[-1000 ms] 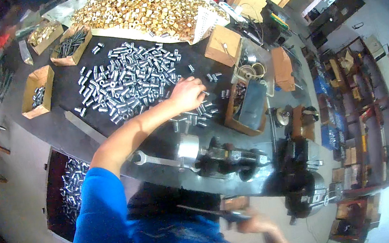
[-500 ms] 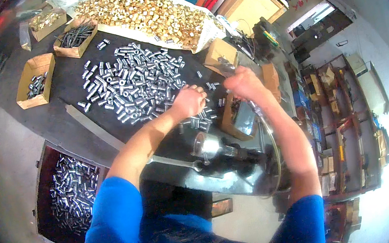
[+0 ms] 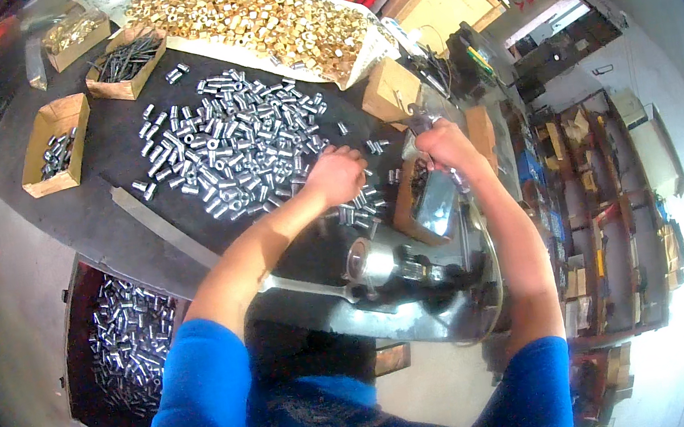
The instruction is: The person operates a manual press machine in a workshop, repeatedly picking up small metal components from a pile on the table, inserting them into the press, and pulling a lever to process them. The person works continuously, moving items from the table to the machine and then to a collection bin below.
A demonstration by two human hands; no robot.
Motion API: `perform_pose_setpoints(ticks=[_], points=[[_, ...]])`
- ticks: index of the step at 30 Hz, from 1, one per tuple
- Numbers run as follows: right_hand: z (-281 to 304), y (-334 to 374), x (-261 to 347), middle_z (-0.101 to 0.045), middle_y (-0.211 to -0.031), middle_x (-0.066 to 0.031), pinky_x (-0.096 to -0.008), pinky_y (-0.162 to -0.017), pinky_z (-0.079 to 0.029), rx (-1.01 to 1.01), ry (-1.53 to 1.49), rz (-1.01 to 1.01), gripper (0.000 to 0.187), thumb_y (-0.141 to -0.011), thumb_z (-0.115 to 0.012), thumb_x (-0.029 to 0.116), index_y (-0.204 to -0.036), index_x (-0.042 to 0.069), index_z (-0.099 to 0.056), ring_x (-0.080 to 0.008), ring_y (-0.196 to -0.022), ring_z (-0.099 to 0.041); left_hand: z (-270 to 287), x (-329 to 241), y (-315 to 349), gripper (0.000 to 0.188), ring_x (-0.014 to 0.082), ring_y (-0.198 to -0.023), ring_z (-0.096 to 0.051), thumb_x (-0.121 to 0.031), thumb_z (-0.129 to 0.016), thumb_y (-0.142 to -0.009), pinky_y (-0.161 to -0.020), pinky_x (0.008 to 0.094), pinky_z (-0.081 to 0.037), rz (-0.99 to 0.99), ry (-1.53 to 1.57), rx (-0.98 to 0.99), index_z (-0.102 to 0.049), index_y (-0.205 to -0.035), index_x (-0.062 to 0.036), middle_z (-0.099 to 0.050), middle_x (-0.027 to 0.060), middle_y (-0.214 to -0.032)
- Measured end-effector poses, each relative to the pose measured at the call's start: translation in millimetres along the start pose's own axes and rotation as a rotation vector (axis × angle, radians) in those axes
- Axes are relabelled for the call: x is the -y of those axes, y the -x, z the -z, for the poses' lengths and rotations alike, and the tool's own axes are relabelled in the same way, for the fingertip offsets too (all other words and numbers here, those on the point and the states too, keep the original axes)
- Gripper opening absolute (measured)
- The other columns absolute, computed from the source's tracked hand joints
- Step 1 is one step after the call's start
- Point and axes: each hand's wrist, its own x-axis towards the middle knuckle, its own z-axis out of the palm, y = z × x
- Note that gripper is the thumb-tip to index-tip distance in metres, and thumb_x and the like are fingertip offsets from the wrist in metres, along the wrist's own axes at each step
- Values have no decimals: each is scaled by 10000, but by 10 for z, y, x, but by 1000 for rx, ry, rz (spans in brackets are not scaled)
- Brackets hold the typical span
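Observation:
My left hand [image 3: 339, 176] is at the near right edge of a large pile of silver metal sleeves [image 3: 236, 132]. Its fingers are curled inward, and whatever lies inside them is hidden. To the right, my right hand [image 3: 447, 146] is wrapped round a silver air tool [image 3: 423, 123] that has a thin hose below it. The tool is above an open cardboard box [image 3: 409, 224] holding a grey-blue piece and small dark parts. Closer to me, a round metal chuck-like fixture [image 3: 370, 260] is mounted at the bench edge.
Brass nuts [image 3: 247, 18] cover a sheet at the back. Small cartons [image 3: 81, 166] of metal parts stand on the left. A long flat metal bar [image 3: 162, 226] lies near the bench edge. Below left is a bin [image 3: 77, 335] of silver sleeves. Shelving [image 3: 611, 221] stands right.
My right hand has moved a little to the right with the air tool. My left hand stays by the sleeves, and the view has shifted slightly.

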Motion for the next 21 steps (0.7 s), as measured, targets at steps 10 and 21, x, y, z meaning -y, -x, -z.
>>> perform_pose_setpoints(ticks=[10, 21], points=[[-39, 182, -526, -506, -469, -125, -283, -337, -421, -2, -58, -87, 233, -715, -448, 107, -522, -14, -498, -174, -374, -545, -6, 28, -98, 145, 240, -955, -508, -197, -563, -738, -918, 434, -335, -17, -2, 72, -607, -808, -78, -564, 72, -938], [121, 301, -707, -538, -477, -109, -279, -346, -446, 37, 76, 95, 206, -718, -439, 53, -523, -6, -474, -156, -401, -569, -400, 105, -1013, 411, 263, -1182, -371, -352, -525, -800, -949, 607, -248, 63, -92, 339, -496, -1176, -188, -452, 35, -1239]])
